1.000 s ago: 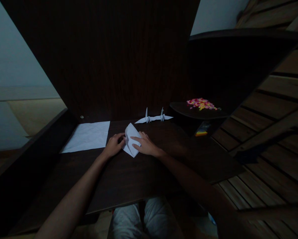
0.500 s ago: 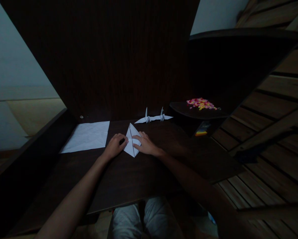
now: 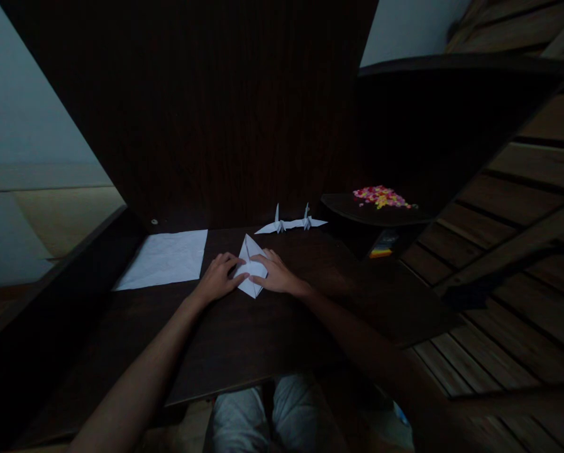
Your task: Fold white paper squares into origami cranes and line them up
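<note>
A white sheet of paper folded into a kite-shaped diamond lies on the dark desk, with a crease down its middle. My left hand holds its left side, the fingers curled and the thumb on the paper. From the right, my right hand grips it with thumb and fingers over the right flap. The two thumbs are close together near the centre crease. Behind it stand two folded white paper cranes, a left crane and a right crane, by the back panel.
A flat, creased white sheet lies at the left of the desk. On a small rounded shelf to the right is a heap of pink, red and yellow bits. A dark side board borders the left.
My left thumb has come down and right across the paper, meeting my right thumb at the crease. The folded paper and right hand have hardly moved.
</note>
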`<state>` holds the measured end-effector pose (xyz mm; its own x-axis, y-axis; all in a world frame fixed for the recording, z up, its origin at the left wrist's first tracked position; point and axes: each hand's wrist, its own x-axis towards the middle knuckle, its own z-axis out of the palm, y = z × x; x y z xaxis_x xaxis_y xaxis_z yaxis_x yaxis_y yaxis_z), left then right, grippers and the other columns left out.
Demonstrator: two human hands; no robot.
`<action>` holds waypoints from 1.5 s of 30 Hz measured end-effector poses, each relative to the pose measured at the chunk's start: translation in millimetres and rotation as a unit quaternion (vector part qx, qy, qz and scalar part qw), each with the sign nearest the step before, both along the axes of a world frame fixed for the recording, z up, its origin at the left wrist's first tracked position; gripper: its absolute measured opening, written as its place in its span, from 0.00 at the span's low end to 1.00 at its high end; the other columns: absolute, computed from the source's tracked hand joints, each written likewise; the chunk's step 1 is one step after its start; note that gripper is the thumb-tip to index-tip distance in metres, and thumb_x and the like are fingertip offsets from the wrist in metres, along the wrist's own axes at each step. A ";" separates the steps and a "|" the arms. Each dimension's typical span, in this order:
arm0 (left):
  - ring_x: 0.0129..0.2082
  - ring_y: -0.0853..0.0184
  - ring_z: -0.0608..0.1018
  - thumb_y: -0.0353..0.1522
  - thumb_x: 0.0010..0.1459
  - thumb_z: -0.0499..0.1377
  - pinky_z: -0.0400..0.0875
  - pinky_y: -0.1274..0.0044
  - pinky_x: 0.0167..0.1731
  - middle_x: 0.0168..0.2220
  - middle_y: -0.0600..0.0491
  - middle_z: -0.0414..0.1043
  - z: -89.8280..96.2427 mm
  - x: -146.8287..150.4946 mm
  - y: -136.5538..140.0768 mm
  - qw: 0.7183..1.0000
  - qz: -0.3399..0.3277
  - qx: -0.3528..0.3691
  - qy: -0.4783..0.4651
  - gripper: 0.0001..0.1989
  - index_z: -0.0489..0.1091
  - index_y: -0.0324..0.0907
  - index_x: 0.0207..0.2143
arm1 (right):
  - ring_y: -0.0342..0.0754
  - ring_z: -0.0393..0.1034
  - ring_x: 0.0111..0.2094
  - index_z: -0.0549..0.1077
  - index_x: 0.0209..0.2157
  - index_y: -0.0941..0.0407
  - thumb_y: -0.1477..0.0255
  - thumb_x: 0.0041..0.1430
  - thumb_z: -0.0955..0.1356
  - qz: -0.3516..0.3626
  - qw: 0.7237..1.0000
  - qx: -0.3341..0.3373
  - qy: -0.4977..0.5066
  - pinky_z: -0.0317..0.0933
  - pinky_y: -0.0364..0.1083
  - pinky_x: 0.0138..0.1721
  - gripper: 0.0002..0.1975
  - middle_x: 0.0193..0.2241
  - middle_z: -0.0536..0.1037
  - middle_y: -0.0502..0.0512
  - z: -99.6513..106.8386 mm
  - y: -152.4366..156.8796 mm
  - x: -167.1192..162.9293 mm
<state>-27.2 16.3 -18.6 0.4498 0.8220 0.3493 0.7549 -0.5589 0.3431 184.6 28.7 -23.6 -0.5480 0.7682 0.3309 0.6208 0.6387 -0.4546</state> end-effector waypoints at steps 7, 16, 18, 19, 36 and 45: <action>0.48 0.54 0.67 0.44 0.59 0.55 0.63 0.62 0.46 0.53 0.46 0.64 2.6 3.3 -3.6 1.000 0.007 -0.010 0.023 0.24 0.65 0.45 0.55 | 0.54 0.60 0.51 0.65 0.54 0.55 0.64 0.52 0.71 0.021 0.999 -0.013 0.038 0.56 0.53 0.54 0.29 0.48 0.65 0.59 -0.6 0.9 2.9; 0.45 0.54 0.68 0.46 0.57 0.56 0.64 0.62 0.45 0.48 0.46 0.66 3.0 2.5 -4.4 0.999 0.017 -0.016 0.033 0.30 0.61 0.44 0.59 | 0.55 0.60 0.54 0.61 0.58 0.54 0.65 0.49 0.73 0.026 0.997 -0.028 0.073 0.56 0.55 0.56 0.35 0.53 0.63 0.61 2.9 -3.3 4.2; 0.45 0.54 0.68 0.47 0.57 0.56 0.64 0.62 0.45 0.48 0.45 0.66 3.9 2.6 -4.9 0.999 0.025 -0.014 0.039 0.30 0.62 0.43 0.58 | 0.53 0.62 0.52 0.60 0.58 0.54 0.63 0.49 0.73 0.030 0.993 -0.044 0.110 0.59 0.53 0.53 0.35 0.53 0.63 0.61 4.9 -3.9 5.2; 0.46 0.54 0.68 0.47 0.57 0.55 0.64 0.61 0.45 0.48 0.45 0.66 4.3 2.7 -5.3 0.999 0.028 -0.014 0.041 0.30 0.63 0.43 0.58 | 0.52 0.64 0.50 0.60 0.58 0.54 0.63 0.50 0.72 0.029 0.990 -0.051 0.129 0.61 0.52 0.51 0.34 0.53 0.64 0.61 5.5 -3.6 6.1; 0.60 0.50 0.61 0.49 0.59 0.52 0.56 0.56 0.54 0.61 0.47 0.63 2.5 2.8 -5.2 0.995 0.031 -0.036 0.085 0.28 0.64 0.45 0.58 | 0.50 0.64 0.47 0.77 0.40 0.57 0.72 0.58 0.68 0.031 0.999 0.030 0.023 0.58 0.52 0.52 0.09 0.46 0.76 0.57 0.7 5.0 13.7; 0.60 0.49 0.61 0.54 0.56 0.52 0.54 0.56 0.55 0.62 0.43 0.60 6.0 6.1 -9.8 0.993 0.026 -0.041 0.107 0.36 0.59 0.42 0.61 | 0.54 0.62 0.53 0.74 0.50 0.55 0.66 0.56 0.69 0.039 0.998 -0.002 -0.041 0.55 0.57 0.54 0.20 0.54 0.72 0.58 13.5 -4.9 14.3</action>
